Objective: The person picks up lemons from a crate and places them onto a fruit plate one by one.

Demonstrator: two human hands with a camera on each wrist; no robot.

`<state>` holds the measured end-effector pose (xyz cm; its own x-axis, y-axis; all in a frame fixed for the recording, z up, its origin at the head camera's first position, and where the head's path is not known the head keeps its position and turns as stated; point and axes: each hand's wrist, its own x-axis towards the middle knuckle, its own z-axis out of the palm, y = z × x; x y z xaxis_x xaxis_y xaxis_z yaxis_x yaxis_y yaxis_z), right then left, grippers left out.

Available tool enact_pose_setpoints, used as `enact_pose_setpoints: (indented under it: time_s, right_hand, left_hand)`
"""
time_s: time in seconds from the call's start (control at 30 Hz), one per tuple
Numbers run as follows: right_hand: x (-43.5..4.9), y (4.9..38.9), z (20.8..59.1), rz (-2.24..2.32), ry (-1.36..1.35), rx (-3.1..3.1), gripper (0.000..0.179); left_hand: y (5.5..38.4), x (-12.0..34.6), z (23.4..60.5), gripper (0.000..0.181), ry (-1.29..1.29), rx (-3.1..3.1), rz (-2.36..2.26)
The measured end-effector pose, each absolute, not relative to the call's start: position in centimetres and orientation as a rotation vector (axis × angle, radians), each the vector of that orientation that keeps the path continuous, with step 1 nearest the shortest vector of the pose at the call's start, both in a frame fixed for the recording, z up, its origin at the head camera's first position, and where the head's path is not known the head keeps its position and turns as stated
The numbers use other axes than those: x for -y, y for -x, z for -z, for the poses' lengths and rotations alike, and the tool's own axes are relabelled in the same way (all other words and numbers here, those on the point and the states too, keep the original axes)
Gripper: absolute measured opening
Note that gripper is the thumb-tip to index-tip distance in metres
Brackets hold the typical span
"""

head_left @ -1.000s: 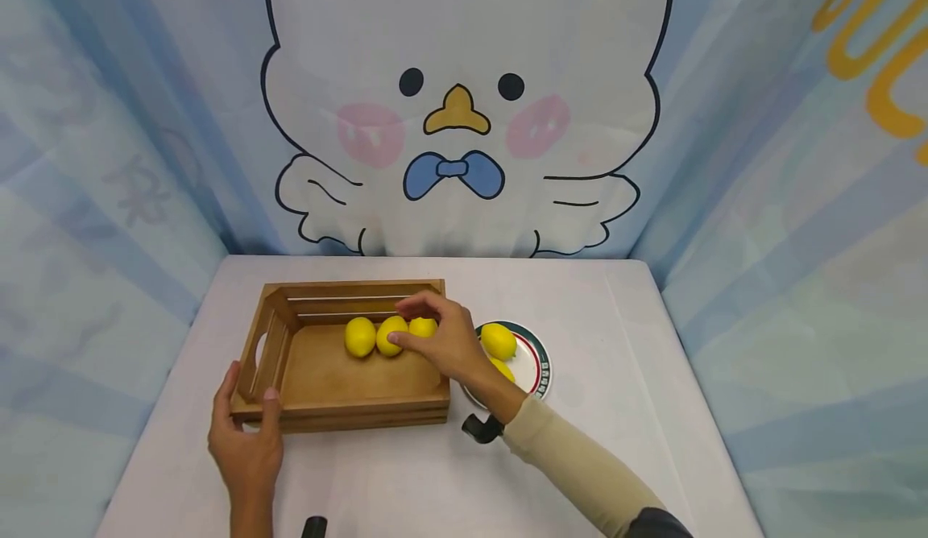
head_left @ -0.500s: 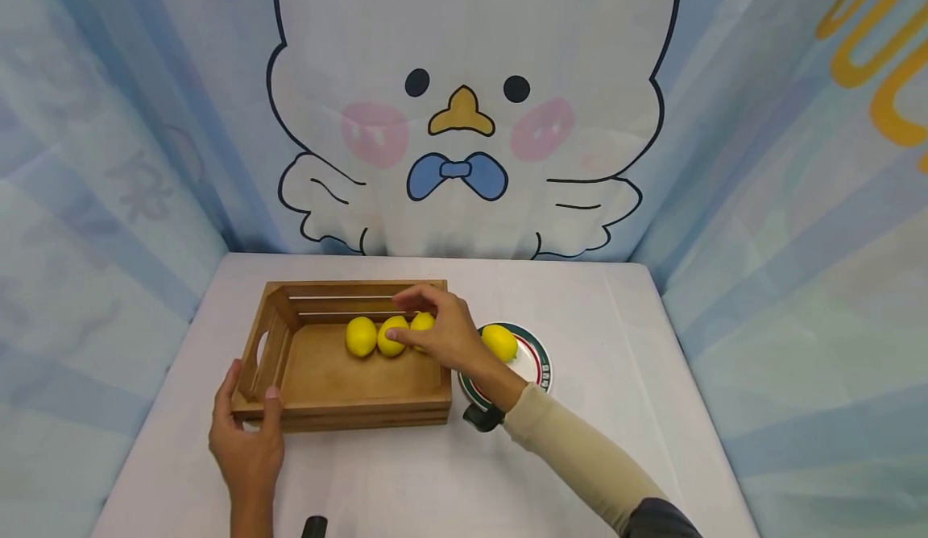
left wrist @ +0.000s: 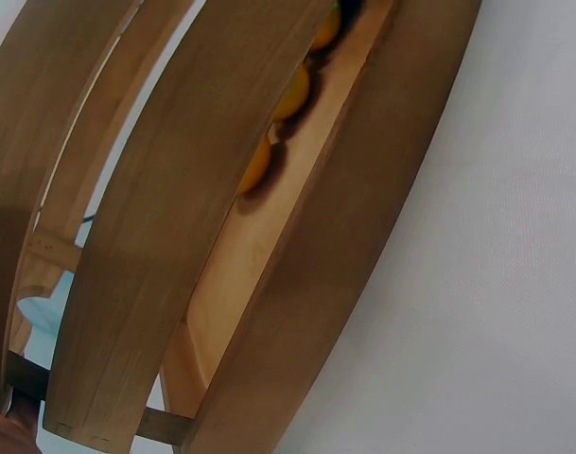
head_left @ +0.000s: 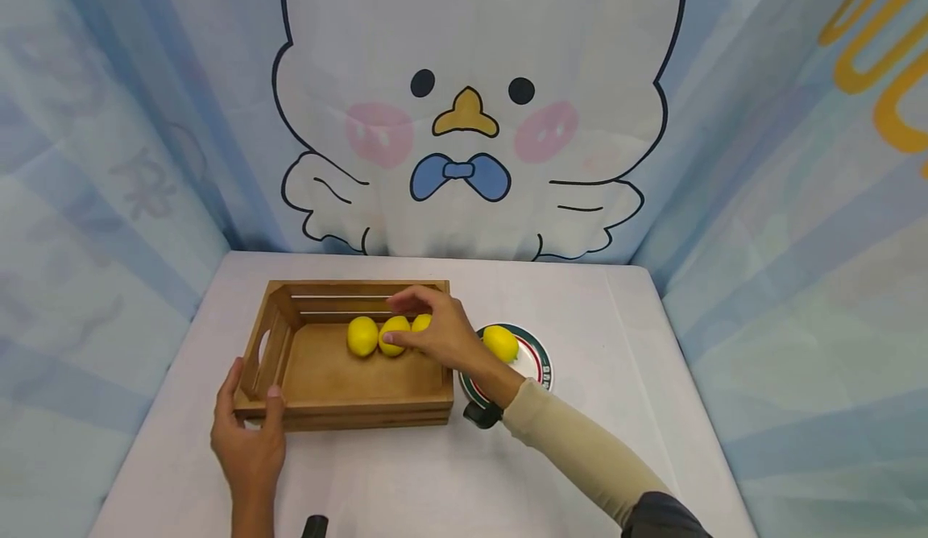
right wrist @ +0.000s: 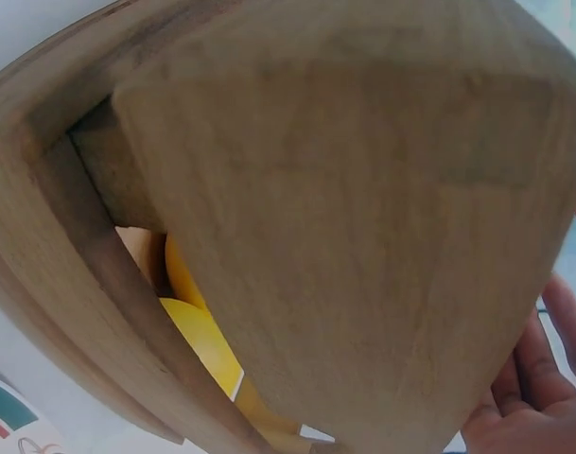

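A wooden crate (head_left: 362,417) with slatted sides stands on the left of the table. My left hand (head_left: 248,441) holds its near left corner, thumb at the front and fingers along the left end. Inside, three lemons sit in a row: a left one (head_left: 362,337), a middle one (head_left: 395,349) and a right one (head_left: 422,323), partly covered by my right hand (head_left: 442,333). That hand reaches over the crate's right end, thumb and fingers spread apart above the lemons with nothing visible between them. Its fingers (right wrist: 538,378) show past the crate wall in the right wrist view.
A white plate (head_left: 536,365) with a green and red rim stands right of the crate, partly under my right forearm. One lemon (head_left: 500,343) shows on it. A white cloth covers the table (head_left: 616,409), and printed curtains (head_left: 464,224) hang behind and at both sides.
My right hand has shifted slightly left over the crate. A second lemon on the plate, visible a second ago, is out of sight where my wrist now crosses. The left hand stays on the crate.
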<state>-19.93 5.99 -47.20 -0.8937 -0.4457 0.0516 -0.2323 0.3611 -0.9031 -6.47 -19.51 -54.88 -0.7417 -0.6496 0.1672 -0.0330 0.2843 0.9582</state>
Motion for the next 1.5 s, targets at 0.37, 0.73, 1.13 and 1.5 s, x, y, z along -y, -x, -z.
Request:
enact_pose_setpoints:
  time_s: [0.37, 0.73, 1.13, 1.5]
  right_hand:
    - [-5.5, 19.9, 47.9, 1.52, 0.64, -2.427, 0.049]
    - [-5.1, 19.9, 48.2, 1.475, 0.615, -2.445, 0.048]
    - [-4.6, 20.3, 48.4, 1.486, 0.645, -2.43, 0.047]
    - [-3.7, 20.1, 48.4, 1.453, 0.691, -2.437, 0.047]
  left_hand:
    - [6.5, 19.5, 55.1, 0.064, -0.604, 2.013, 1.478]
    - [6.6, 19.5, 55.1, 0.063, -0.594, 1.999, 1.478]
    - [6.7, 19.7, 55.1, 0.063, -0.59, 1.99, 1.489]
    - [6.6, 19.6, 55.1, 0.064, -0.595, 1.986, 1.495]
